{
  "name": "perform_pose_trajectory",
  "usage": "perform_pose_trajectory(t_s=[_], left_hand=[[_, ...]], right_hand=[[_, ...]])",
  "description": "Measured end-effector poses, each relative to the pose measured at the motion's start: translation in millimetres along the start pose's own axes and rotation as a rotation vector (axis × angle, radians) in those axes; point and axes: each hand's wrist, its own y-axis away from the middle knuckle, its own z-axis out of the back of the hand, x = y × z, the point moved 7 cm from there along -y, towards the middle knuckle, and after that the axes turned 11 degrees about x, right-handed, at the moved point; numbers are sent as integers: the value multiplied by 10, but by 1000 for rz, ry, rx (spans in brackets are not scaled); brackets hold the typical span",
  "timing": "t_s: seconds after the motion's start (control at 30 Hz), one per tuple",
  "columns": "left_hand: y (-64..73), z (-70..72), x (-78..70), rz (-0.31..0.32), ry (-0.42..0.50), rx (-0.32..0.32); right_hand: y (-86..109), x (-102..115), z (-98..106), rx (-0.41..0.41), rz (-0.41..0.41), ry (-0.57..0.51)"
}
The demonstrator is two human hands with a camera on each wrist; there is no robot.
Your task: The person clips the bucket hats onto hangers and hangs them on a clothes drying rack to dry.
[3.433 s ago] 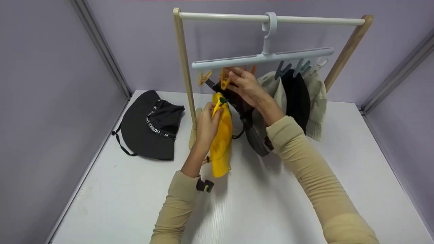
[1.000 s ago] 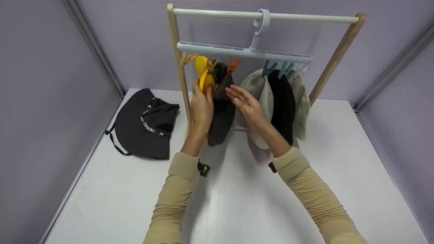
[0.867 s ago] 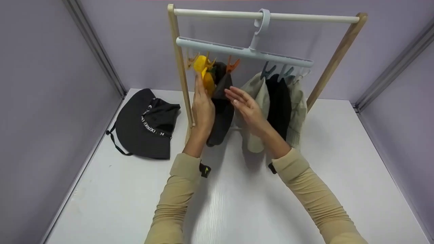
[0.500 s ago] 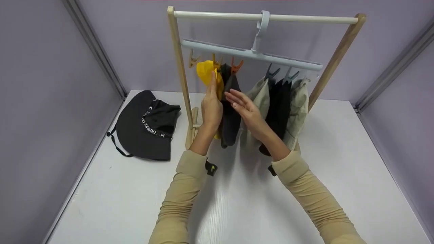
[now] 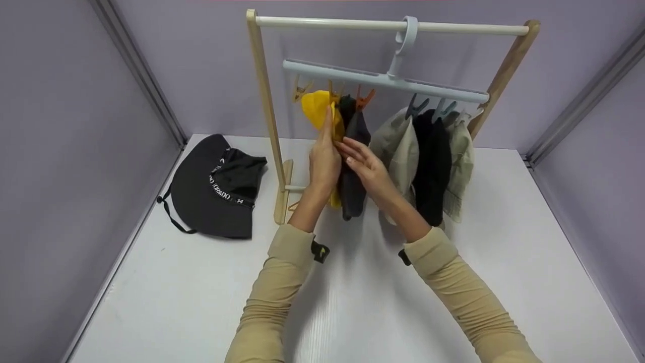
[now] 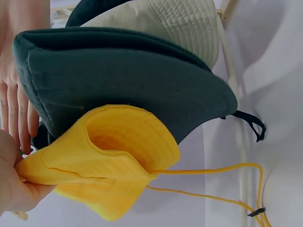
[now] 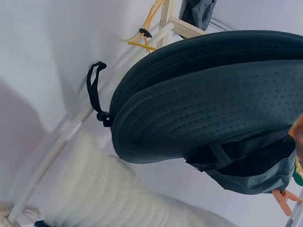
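Note:
A yellow bucket hat (image 5: 316, 107) hangs from a yellow clip (image 5: 335, 91) on the pale blue hanger (image 5: 352, 75). My left hand (image 5: 325, 164) lies against it, fingers stretched upward. In the left wrist view the yellow hat (image 6: 118, 142) shows its hollow side and a loose yellow cord (image 6: 213, 169). Beside it, a dark wide-brimmed hat (image 5: 354, 186) hangs from an orange clip (image 5: 364, 98). My right hand (image 5: 370, 171) is held with fingers extended in front of this dark hat, fingertips close to my left hand. The right wrist view shows the dark hat (image 7: 213, 99) large, brim folded.
To the right, a pale hat (image 5: 400, 146), a black hat (image 5: 432, 166) and a beige hat (image 5: 458, 166) hang from clips. A light orange clip (image 5: 301, 93) hangs at the hanger's left end. Another black hat (image 5: 211, 191) lies on the white table left of the wooden rack (image 5: 266, 91).
Earlier my left hand pinched the yellow hat low, beside the clips; now it hangs clipped. My left hand has since moved right, toward my right hand, and the hanger has shifted right on the bar.

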Motion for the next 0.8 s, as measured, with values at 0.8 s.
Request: perform_pose_trajectory(t_s=[0.8], left_hand=[[532, 23, 21, -123, 246, -51]], right_hand=[[94, 120, -66, -97, 202, 54]])
